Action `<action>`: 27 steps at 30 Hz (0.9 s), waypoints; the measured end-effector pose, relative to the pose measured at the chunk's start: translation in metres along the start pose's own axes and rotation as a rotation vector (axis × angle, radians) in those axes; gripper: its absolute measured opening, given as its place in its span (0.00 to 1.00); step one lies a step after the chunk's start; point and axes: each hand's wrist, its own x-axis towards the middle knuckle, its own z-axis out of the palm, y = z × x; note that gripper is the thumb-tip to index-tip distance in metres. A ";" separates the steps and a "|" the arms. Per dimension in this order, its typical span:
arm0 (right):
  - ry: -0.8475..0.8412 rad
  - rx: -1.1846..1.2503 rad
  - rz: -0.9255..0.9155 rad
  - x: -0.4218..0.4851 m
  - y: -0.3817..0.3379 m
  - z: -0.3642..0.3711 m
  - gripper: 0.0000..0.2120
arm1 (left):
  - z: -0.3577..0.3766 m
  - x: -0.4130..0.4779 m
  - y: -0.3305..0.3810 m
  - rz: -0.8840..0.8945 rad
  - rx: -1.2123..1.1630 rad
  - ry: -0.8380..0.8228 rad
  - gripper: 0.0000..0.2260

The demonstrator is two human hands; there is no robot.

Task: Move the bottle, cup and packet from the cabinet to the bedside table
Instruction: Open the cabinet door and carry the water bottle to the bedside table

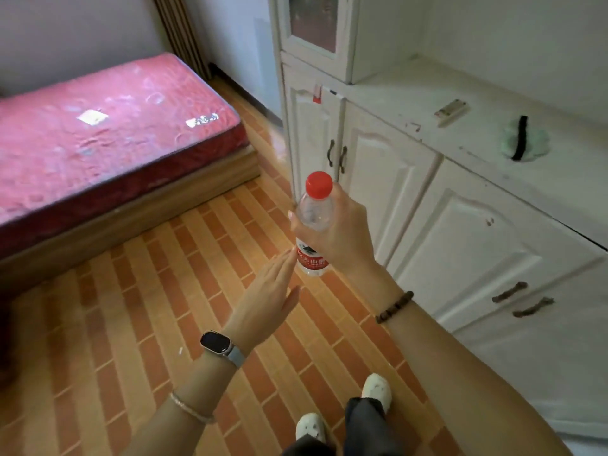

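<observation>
The right hand (pixel 335 232) grips the clear, red-capped plastic bottle (pixel 314 209) upright above the orange tiled floor (pixel 131 291), in front of the white wooden cabinet (pixel 427 205). The left hand (pixel 263 297), fingers straight, hovers just beside the bottle's label. A small flat whitish packet (pixel 450 111) and a blurred pale green object (pixel 523 139) lie on the cabinet top.

Home bedroom: bed (pixel 108 133), white cabinet (pixel 460 232).
</observation>
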 end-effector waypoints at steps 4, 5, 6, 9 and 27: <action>-0.112 0.046 -0.107 -0.002 -0.037 0.055 0.23 | -0.021 -0.042 -0.036 -0.133 0.015 0.081 0.28; -0.142 0.072 -0.131 -0.002 -0.045 0.068 0.23 | -0.026 -0.051 -0.044 -0.172 0.020 0.098 0.28; -0.169 0.102 -0.156 0.000 -0.053 0.081 0.22 | -0.029 -0.059 -0.051 -0.213 0.027 0.117 0.27; -0.244 0.147 -0.226 0.005 -0.074 0.116 0.21 | -0.038 -0.080 -0.072 -0.329 0.042 0.158 0.27; -0.689 0.472 -0.532 0.054 -0.177 0.288 0.20 | -0.100 -0.110 -0.163 -0.891 0.157 0.457 0.25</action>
